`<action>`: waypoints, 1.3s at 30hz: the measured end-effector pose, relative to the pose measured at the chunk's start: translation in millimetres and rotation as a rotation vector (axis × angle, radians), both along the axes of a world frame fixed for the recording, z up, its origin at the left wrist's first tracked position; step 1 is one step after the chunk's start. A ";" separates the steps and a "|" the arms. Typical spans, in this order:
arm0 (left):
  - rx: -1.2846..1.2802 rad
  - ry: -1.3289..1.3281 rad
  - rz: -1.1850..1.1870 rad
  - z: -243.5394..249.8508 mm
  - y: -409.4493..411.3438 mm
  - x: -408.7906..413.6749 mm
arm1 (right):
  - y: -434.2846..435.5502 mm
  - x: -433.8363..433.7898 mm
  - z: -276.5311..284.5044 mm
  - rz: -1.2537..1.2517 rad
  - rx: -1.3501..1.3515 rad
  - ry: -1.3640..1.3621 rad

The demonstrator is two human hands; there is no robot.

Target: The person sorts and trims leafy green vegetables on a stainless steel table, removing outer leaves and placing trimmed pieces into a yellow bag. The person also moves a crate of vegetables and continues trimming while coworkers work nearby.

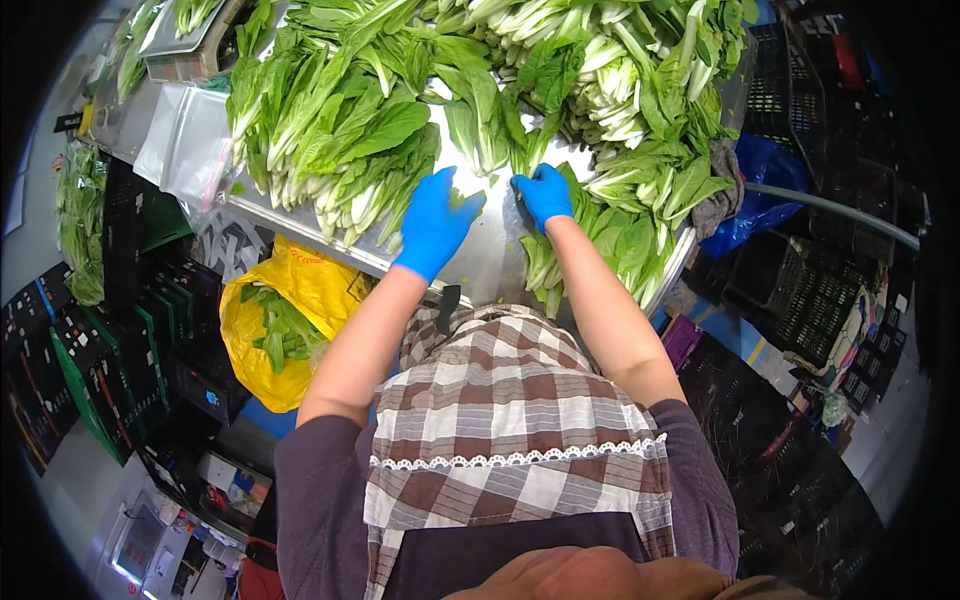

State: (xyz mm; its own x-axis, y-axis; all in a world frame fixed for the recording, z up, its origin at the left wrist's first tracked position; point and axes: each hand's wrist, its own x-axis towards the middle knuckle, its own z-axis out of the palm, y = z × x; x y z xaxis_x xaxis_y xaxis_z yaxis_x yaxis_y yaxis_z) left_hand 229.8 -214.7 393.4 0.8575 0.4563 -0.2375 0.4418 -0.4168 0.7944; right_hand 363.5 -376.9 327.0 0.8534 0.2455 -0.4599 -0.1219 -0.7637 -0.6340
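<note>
My left hand (441, 225), in a blue glove, is over the steel table (487, 262) beside the left pile of leafy greens (337, 142). Its thumb and fingers are apart and a little blurred; a bit of green shows between them, and I cannot tell whether it is touched. My right hand (544, 196), also gloved in blue, has its fingertips closed at the pale base of a leafy green (534, 146). Just left of that lies a separate small head of greens (480, 124), stem end towards me. A larger pile with white stems (611, 90) rises at the right.
More greens (626, 240) lie by the table's right front corner, near a grey cloth (718, 187). Clear plastic bags (184, 139) sit on the left edge. Below hangs a yellow bag (255, 367) with leaves inside. Dark crates (105, 375) are stacked at left.
</note>
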 end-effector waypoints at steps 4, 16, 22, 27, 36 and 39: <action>0.066 0.018 0.183 -18.9 -12.7 68.7 | -5.3 -8.8 41.0 -0.371 0.414 0.453; -1.090 -0.017 0.322 -2.3 -29.8 23.3 | -33.1 -61.1 58.3 -0.440 0.819 0.566; -1.140 -0.033 0.307 -15.7 -43.5 -6.8 | -33.3 -67.3 76.1 -0.294 0.632 0.634; -1.139 -0.096 0.290 11.4 -48.0 -6.0 | -32.0 -71.8 79.8 -0.243 0.571 0.571; -1.086 -0.063 0.304 -1.5 -46.5 -15.0 | -34.5 -83.2 61.6 -0.309 0.607 0.571; -1.156 -0.086 0.296 -4.6 -46.4 -19.9 | -32.5 -80.5 69.6 -0.356 0.718 0.537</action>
